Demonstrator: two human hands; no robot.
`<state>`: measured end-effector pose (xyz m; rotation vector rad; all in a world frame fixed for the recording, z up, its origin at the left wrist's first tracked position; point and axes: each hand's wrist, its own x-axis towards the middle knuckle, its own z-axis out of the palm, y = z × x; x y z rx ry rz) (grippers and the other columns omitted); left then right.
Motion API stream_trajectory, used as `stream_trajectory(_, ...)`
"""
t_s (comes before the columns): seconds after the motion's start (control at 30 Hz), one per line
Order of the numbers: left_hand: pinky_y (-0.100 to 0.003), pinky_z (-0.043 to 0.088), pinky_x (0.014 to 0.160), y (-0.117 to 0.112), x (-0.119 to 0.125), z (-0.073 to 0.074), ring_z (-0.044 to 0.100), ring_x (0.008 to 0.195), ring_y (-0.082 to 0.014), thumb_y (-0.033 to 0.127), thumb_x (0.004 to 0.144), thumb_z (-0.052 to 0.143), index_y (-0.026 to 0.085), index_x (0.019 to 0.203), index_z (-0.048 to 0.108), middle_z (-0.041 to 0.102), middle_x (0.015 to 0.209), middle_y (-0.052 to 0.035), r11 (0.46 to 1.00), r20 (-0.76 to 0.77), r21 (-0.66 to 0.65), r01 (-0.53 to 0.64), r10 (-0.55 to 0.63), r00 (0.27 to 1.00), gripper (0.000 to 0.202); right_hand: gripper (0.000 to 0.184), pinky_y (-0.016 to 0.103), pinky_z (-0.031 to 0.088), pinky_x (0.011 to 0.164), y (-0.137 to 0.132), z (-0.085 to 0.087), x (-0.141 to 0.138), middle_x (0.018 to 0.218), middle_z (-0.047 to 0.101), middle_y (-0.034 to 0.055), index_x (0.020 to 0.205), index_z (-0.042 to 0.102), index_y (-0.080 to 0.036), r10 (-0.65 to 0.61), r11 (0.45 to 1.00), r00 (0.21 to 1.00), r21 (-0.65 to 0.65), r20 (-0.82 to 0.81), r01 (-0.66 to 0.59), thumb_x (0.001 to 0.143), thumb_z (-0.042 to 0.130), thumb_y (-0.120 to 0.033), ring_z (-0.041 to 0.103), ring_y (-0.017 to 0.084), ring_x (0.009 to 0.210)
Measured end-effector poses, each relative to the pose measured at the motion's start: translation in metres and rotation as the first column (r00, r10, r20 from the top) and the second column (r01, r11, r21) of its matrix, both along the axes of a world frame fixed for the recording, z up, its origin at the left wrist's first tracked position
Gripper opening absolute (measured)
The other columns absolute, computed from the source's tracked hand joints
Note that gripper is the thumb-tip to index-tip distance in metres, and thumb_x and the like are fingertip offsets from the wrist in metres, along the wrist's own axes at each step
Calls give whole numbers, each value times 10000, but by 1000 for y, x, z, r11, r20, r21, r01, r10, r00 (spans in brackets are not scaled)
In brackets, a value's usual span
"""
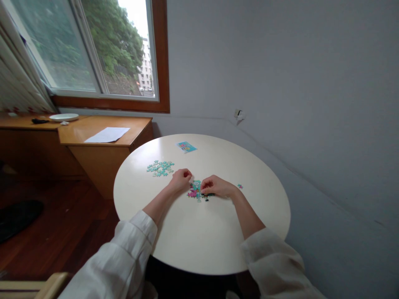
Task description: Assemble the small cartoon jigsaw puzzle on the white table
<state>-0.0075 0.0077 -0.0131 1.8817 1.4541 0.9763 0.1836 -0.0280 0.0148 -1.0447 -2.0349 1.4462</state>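
A partly joined jigsaw puzzle (pixel 194 192) with pink, teal and dark parts lies on the round white table (pixel 199 241). My left hand (pixel 182 180) is at its upper left edge, fingers curled together; whatever they pinch is too small to make out. Over the puzzle's right side, my right hand (pixel 217 186) is closed with thumb and fingertips at the joined pieces, hiding part of them. I cannot tell whether a piece is between those fingertips. Loose teal puzzle pieces (pixel 160 167) form a pile left of my left hand. Right of my right hand lies one small group of pieces (pixel 240 186).
A colourful picture card (pixel 186 147) lies near the table's far edge. On the wooden desk (pixel 106 150) at left are a paper sheet (pixel 107 135) and a white plate (pixel 64 117). A wall with a socket (pixel 239 114) stands behind the table.
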Motion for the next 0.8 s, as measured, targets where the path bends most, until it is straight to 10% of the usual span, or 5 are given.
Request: stream_trajectory(0.8,-231,433,643,0,0,1,519,612,-117,144,662,512,137,695,641,606,616,-3,1000,1,2,3,-3,1000,133,203,218,342,520,-1,-4,-3,598,605,9,715,680,-118,91,990,975,90,203,-111,648,660,-309,467,94,548)
